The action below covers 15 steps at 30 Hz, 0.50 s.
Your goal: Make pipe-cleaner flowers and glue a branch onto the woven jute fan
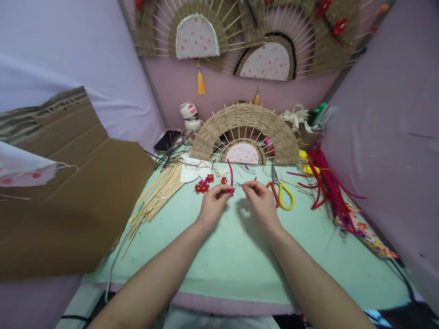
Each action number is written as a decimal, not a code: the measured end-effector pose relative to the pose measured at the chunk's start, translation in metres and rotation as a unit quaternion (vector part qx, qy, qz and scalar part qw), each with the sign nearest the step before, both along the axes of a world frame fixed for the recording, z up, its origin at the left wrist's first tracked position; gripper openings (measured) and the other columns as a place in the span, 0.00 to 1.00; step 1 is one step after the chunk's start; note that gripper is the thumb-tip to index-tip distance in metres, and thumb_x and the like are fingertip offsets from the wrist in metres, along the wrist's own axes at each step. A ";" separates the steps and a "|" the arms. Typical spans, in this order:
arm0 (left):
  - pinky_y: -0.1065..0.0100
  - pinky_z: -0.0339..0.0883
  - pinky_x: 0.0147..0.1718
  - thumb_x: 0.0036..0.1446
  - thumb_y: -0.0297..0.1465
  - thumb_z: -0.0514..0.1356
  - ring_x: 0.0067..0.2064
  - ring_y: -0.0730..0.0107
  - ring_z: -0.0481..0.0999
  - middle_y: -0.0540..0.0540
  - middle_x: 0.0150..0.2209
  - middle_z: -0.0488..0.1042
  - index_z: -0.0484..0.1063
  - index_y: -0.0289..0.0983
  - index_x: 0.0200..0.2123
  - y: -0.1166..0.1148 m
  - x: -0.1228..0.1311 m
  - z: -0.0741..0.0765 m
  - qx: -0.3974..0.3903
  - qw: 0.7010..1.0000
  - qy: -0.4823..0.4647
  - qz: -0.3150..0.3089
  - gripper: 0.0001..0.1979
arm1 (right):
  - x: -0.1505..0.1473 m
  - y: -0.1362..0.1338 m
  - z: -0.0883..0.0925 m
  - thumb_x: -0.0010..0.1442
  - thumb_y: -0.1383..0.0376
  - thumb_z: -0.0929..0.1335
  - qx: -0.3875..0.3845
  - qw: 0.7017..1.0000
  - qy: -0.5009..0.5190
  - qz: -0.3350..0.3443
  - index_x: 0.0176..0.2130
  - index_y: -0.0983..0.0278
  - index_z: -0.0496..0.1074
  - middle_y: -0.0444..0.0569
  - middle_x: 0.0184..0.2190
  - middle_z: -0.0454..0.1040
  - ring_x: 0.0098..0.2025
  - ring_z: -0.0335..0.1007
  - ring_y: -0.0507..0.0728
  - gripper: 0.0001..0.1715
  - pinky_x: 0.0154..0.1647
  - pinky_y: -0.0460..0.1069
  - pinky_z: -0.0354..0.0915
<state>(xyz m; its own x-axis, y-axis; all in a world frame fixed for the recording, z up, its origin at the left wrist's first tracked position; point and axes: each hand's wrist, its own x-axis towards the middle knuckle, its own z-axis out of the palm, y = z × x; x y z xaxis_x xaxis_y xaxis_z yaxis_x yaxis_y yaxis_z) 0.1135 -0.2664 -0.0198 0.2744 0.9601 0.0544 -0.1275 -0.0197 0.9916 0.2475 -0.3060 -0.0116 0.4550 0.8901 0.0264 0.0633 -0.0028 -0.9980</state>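
Observation:
My left hand (215, 201) is closed in a pinch on a magenta pipe cleaner (231, 172), whose loose end stands up above the fingertips. Facing it, my right hand (262, 201) pinches a thin pointed metal tool (238, 184), its tip directed at the pipe cleaner. Most of that tool is hidden by the fingers, so its kind is unclear. Red flower pieces (203, 186) lie to the left of my left hand, with a smaller red one (224, 180) just beyond it. Scissors with orange and yellow handles (287, 197) rest to the right of my right hand.
A woven fan (245, 114) stands at the back. Thin wooden sticks (154, 196) and a large cardboard sheet (68, 201) are on the left. Red and magenta pipe cleaners (331, 187) lie right. A pot of pens (310, 135) stands behind; finished fans (197, 39) hang above.

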 end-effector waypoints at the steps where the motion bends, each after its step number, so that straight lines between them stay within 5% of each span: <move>1: 0.70 0.67 0.40 0.47 0.28 0.62 0.36 0.71 0.74 0.47 0.32 0.77 0.77 0.37 0.32 0.000 0.000 0.000 0.006 1.000 0.006 -0.007 0.07 | 0.002 0.000 0.001 0.51 0.56 0.68 0.001 1.000 -0.004 0.002 0.32 0.63 0.71 0.45 0.28 0.72 0.28 0.63 0.52 0.13 0.29 0.47 0.57; 15: 0.73 0.61 0.34 0.48 0.24 0.60 0.33 0.76 0.67 0.53 0.29 0.66 0.63 0.37 0.32 -0.005 0.003 0.000 0.044 0.997 0.013 -0.064 0.08 | 0.011 0.005 -0.005 0.47 0.56 0.72 -0.006 0.997 0.006 0.080 0.31 0.64 0.74 0.45 0.27 0.74 0.29 0.65 0.52 0.15 0.30 0.47 0.60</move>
<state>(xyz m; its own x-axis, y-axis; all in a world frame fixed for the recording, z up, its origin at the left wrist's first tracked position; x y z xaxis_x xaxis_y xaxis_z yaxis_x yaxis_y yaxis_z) 0.1162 -0.2713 -0.0194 0.3976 0.9087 0.1273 -0.1083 -0.0913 0.9899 0.2589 -0.3009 -0.0164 0.3071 0.9516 0.0106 0.0523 -0.0058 -0.9986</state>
